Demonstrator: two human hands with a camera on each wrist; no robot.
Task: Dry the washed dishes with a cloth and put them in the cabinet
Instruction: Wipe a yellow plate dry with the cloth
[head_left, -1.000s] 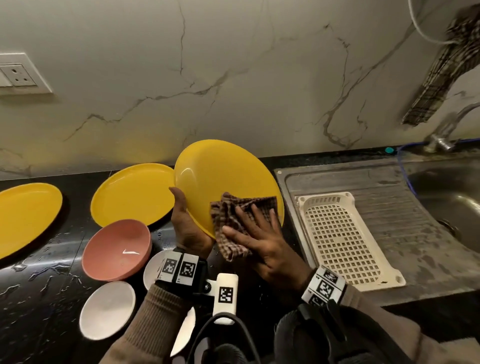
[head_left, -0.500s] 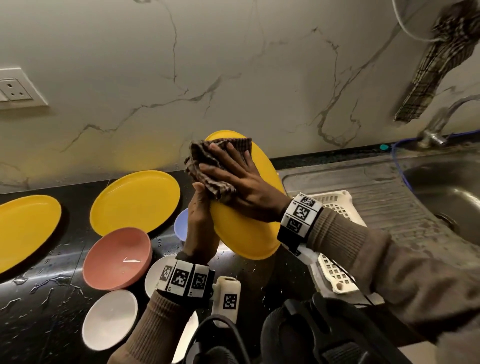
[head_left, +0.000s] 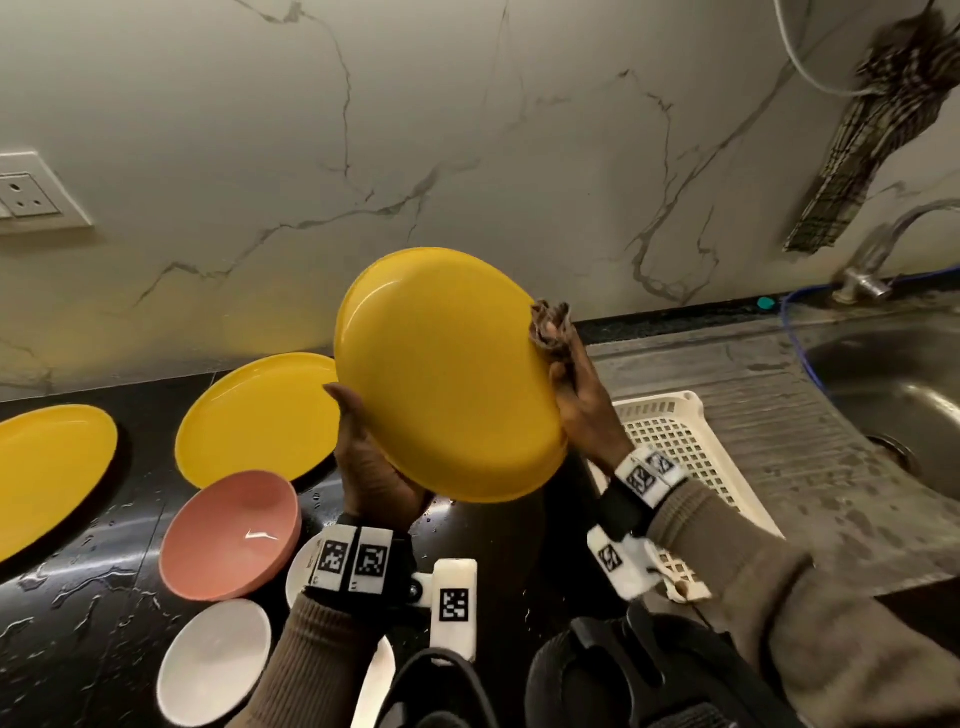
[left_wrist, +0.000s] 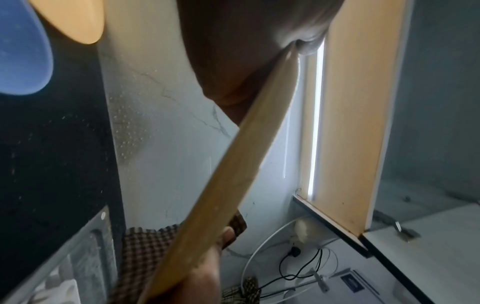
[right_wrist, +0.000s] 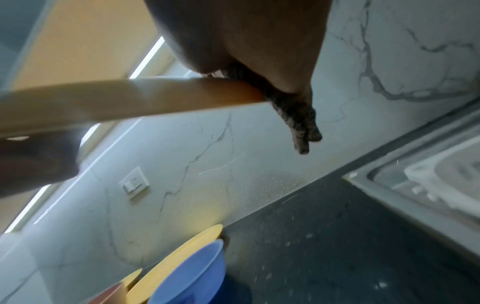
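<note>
The left hand (head_left: 371, 467) is gripping the lower left edge of a yellow plate (head_left: 447, 374), thumb lying on the face turned toward the person, so the plate is standing tilted in the air above the counter (head_left: 78, 597). The right hand (head_left: 582, 405) is reaching behind the plate's right rim at about three o'clock, fingers closed on a brown checked cloth (head_left: 551, 326) that is bunching up past the rim at about two o'clock and pressing against the far face. In the left wrist view the plate is crossing the picture edge-on, with the cloth (left_wrist: 145, 251) lying against its underside. Out from the held plate, at its nine o'clock, a second yellow plate (head_left: 254, 415) is lying flat on the wet black counter, and a third yellow plate (head_left: 47, 467) is sitting farther out the same way. At seven o'clock a pink bowl (head_left: 228, 535) is resting just beside a small white bowl (head_left: 213, 660). A blue bowl (right_wrist: 189, 273) is showing in the right wrist view, beside a yellow plate. At four o'clock a white slotted tray (head_left: 675, 441) is lying on the steel draining board (head_left: 779, 426), with the sink (head_left: 893, 395) beyond it at three o'clock.
</note>
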